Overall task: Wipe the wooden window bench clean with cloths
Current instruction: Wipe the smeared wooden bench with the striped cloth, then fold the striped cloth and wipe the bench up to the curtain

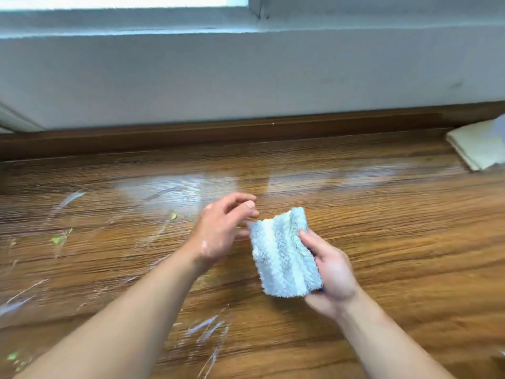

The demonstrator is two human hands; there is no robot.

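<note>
**Cloth held over the messy wood**

The right hand (330, 272) grips a fluffy striped cloth (281, 255) over the wooden surface (382, 228). The left hand (221, 231) is wide, fingers loose, just beside the cloth. White smears (207, 328) and green bits (56, 240) mark the left part.

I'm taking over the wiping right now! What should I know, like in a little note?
Right hand grips the folded striped cloth, held above the wooden bench.
Left hand is open, fingertips at the cloth's left edge.
A second, pale cloth lies at the far right.
Done: the right side looks clean; the middle shines wet.
Left: white smears and green bits on the left side and near edge.
</note>
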